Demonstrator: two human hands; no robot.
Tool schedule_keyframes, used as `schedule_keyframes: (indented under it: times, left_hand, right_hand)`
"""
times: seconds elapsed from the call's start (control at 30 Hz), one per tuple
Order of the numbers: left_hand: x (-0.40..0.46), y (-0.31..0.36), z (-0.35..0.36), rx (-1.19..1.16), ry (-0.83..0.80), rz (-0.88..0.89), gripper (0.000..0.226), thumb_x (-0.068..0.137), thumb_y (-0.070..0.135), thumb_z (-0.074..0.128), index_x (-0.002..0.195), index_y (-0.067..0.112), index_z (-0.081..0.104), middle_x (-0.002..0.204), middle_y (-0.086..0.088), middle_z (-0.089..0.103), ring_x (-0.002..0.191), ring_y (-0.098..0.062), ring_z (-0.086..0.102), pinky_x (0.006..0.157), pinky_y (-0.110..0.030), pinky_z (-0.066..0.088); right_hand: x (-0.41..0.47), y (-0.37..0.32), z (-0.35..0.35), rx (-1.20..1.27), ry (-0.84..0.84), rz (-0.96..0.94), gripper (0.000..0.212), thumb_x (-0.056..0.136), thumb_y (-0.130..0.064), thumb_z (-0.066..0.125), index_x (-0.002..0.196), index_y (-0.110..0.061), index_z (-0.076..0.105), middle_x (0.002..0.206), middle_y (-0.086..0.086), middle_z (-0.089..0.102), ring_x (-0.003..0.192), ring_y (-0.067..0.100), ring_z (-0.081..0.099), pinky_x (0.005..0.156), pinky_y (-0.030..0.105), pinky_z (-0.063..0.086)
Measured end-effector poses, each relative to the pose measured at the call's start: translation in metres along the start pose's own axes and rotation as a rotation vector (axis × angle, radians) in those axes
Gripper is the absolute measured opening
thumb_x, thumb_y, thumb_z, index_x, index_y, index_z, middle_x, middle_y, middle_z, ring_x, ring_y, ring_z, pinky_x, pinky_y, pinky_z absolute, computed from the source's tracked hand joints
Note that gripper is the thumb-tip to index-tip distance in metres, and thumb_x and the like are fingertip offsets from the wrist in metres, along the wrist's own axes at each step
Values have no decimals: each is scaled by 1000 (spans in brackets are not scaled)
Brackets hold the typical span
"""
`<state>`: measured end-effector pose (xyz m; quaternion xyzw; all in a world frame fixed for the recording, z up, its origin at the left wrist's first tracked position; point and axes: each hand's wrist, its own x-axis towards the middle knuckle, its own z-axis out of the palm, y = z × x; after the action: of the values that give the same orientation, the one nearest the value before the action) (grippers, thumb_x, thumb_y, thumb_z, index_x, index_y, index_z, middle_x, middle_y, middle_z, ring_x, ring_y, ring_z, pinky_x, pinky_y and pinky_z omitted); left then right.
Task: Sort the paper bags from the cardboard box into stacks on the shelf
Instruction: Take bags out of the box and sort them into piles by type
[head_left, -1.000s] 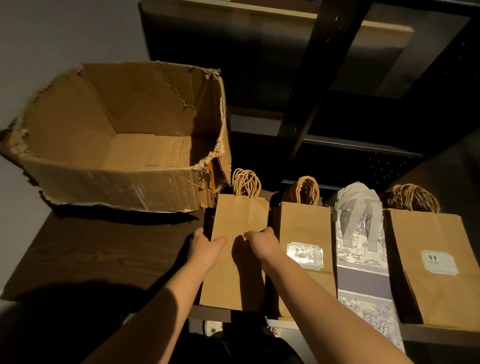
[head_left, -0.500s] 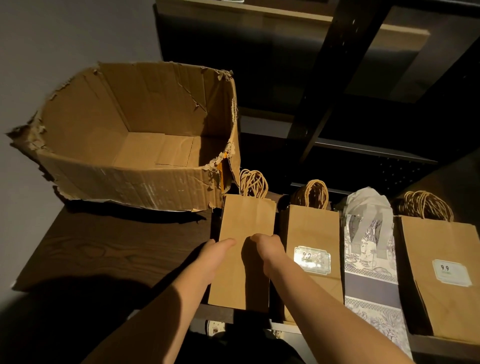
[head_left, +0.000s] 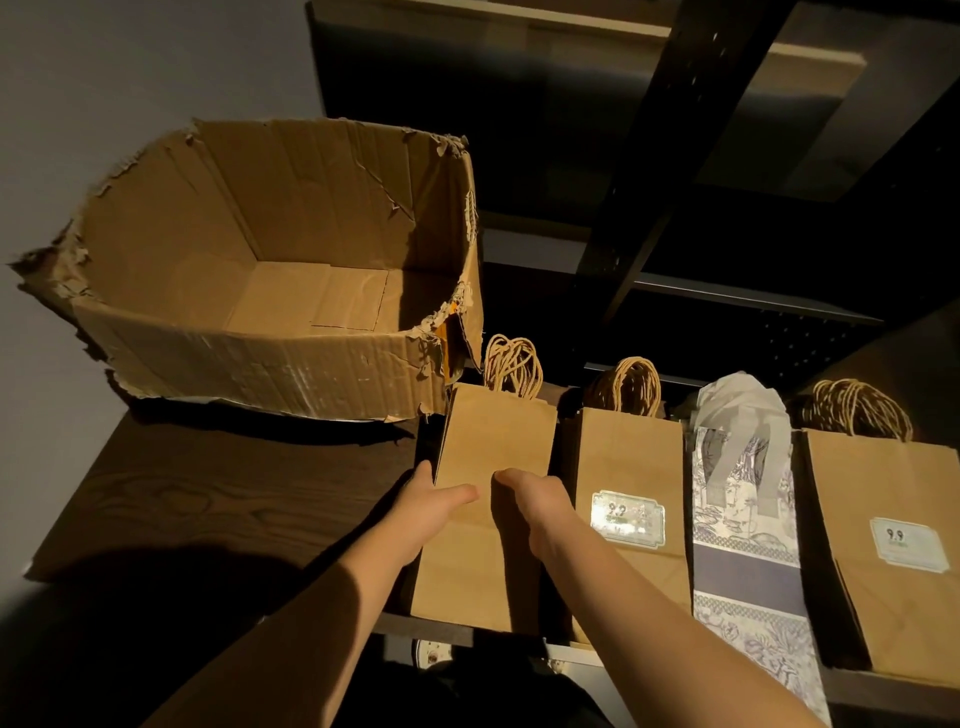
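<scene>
Grip: the left hand (head_left: 434, 501) and the right hand (head_left: 530, 493) are both laid on the plain brown bag stack (head_left: 488, 514). The left thumb is seen on the top face, with the fingers wrapped round the stack's left edge. The right hand's fingers are curled at the right edge; whether they pinch or only press cannot be told.

Location: the stack is laid flat on the shelf (head_left: 223, 499), just right of the cardboard box (head_left: 270, 270), in which no bags are seen. Three more stacks are lined up to the right: a labelled brown stack (head_left: 631, 499), a patterned stack (head_left: 743, 519) and a second labelled brown stack (head_left: 893, 545).

Stage, as judged: sorting is nearly done, and the last stack is being squared.

Risks: the near ends of the bags are hung over the shelf's front edge, so a pull toward the body could tip the stack off. A sideways push could shift it into the neighbouring stack.
</scene>
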<state>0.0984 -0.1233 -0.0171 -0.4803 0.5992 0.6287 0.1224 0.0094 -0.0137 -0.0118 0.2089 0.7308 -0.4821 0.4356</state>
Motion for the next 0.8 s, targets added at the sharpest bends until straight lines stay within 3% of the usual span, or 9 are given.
schedule_keyframes:
  times: [0.13, 0.23, 0.3, 0.37, 0.5, 0.53, 0.63, 0.8]
  left_hand:
    - [3, -1, -14, 17, -53, 38, 116, 51, 57, 80, 150, 32, 26, 147, 1, 45, 129, -25, 49, 105, -49, 43]
    - [2, 0, -22, 9, -123, 77, 85, 72, 36, 81, 144, 23, 37, 130, 0, 59, 111, -18, 60, 86, -36, 53]
    - [3, -2, -23, -1, -162, 99, 63, 82, 24, 75, 136, 26, 44, 119, 2, 64, 103, -15, 64, 78, -31, 53]
    - [0, -2, -21, -24, -189, 135, 53, 85, 22, 73, 130, 30, 46, 117, 3, 65, 102, -14, 64, 79, -32, 53]
    - [-1, 1, -19, -81, -208, 161, 48, 87, 20, 71, 125, 33, 45, 112, 8, 64, 100, -10, 63, 73, -27, 51]
    - [-1, 2, -20, -80, -215, 171, 48, 87, 19, 71, 125, 34, 44, 112, 9, 64, 100, -9, 62, 74, -27, 51]
    - [-1, 4, -21, -78, -232, 193, 50, 86, 19, 71, 125, 34, 44, 114, 9, 64, 104, -10, 61, 82, -31, 51]
    - [-6, 10, -16, -95, -238, 232, 64, 75, 32, 80, 130, 29, 47, 122, 3, 64, 114, -18, 60, 100, -42, 47]
  right_hand:
    - [-6, 3, -4, 73, -35, -12, 46, 77, -27, 75, 112, 0, 63, 98, 15, 69, 84, 27, 66, 63, 30, 50]
    - [-16, 5, -9, 206, -14, -67, 51, 76, -23, 77, 115, -2, 51, 102, 16, 65, 84, 27, 65, 62, 32, 53]
    - [-19, 8, -9, 227, -1, -96, 60, 74, -25, 80, 118, -8, 44, 106, 14, 62, 93, 28, 63, 79, 40, 55]
    - [-21, 9, -8, 255, 1, -116, 66, 73, -26, 81, 123, -9, 40, 109, 13, 60, 98, 29, 62, 90, 47, 53]
    - [-24, 1, -9, 328, -23, -167, 90, 71, -36, 83, 142, -20, 29, 127, 10, 56, 113, 31, 57, 100, 51, 47]
    - [-25, -4, -12, 335, -39, -178, 91, 71, -37, 83, 143, -19, 30, 128, 10, 56, 114, 31, 57, 98, 49, 48]
    - [-26, -21, -21, 339, -98, -232, 78, 69, -37, 83, 131, -11, 45, 116, 12, 64, 102, 29, 64, 76, 38, 55]
    - [-29, -47, -34, 221, -104, -396, 71, 68, -34, 84, 126, -12, 49, 111, 11, 66, 97, 26, 64, 71, 32, 51]
